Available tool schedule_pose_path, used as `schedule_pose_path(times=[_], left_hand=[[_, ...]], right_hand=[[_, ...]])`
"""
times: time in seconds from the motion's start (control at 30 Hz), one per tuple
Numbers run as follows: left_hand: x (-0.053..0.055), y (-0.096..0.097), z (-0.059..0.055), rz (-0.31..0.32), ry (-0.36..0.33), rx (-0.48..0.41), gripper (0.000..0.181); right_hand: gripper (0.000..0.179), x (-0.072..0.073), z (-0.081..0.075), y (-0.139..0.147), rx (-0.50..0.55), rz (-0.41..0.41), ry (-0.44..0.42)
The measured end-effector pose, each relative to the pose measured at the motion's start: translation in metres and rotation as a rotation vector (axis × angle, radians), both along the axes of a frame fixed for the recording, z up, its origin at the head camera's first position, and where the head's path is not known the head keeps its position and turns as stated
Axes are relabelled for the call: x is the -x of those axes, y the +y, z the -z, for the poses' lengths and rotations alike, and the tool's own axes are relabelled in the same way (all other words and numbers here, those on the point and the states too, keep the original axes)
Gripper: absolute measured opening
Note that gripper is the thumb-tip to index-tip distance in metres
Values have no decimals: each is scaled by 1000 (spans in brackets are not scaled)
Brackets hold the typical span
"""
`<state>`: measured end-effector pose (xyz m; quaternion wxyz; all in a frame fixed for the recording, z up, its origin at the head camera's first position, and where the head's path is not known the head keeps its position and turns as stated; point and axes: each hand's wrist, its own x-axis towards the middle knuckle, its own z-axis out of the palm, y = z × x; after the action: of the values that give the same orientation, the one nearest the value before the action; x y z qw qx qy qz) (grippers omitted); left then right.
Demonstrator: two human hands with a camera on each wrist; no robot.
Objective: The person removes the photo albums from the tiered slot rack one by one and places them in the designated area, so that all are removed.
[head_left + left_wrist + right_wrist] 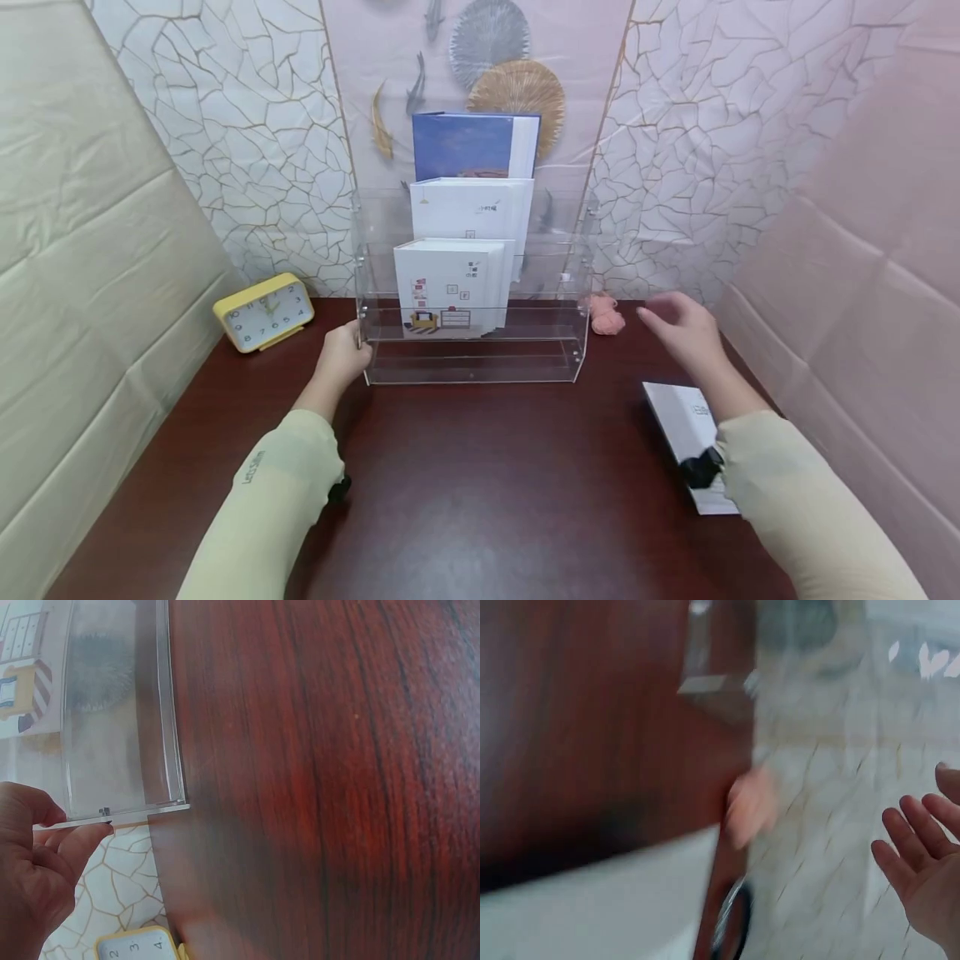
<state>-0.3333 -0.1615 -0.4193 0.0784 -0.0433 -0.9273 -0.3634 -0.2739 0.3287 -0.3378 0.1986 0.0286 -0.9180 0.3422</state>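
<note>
A clear acrylic rack (472, 371) with stepped tiers stands at the back of the table. My left hand (347, 354) grips the edge of its left side panel, fingers and thumb on either side in the left wrist view. Three tiers of books lean in it: a blue book (461, 146) at the top, a white book (450, 208) in the middle and a white illustrated book (442, 283) in front. My right hand (684, 329) hovers right of the rack, fingers spread and holding nothing in the right wrist view. Nearest it is a pink yarn bundle (606, 317).
A white book (678, 417) lies flat at the right, partly under my right forearm. At the left back stands a yellow alarm clock (266, 312). Patterned and beige cloth walls enclose the dark wooden table (465, 467). A dark curved object (735, 922) shows near the yarn, blurred.
</note>
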Motion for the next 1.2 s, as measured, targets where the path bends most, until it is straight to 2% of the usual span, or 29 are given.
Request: schedule_pose_path(times=[0.17, 0.3, 0.53, 0.63, 0.87, 1.0, 1.2], left_hand=[[2, 2, -2, 4, 9, -7, 40], [3, 4, -4, 2, 16, 5, 42], [7, 7, -5, 3, 35, 4, 41], [7, 8, -5, -3, 40, 12, 41], [5, 6, -1, -10, 32, 4, 39], [3, 3, -1, -23, 34, 3, 39], [3, -1, 2, -45, 32, -2, 38]], right_hand=[[38, 29, -11, -55, 201, -121, 21], [38, 42, -16, -91, 357, -188, 49], [34, 38, -34, -138, 440, -219, 74], [35, 43, -30, -148, 468, -242, 73], [44, 70, -7, -165, 508, -273, 59], [45, 75, -2, -178, 525, -275, 67], [50, 82, 8, -199, 506, -261, -15]])
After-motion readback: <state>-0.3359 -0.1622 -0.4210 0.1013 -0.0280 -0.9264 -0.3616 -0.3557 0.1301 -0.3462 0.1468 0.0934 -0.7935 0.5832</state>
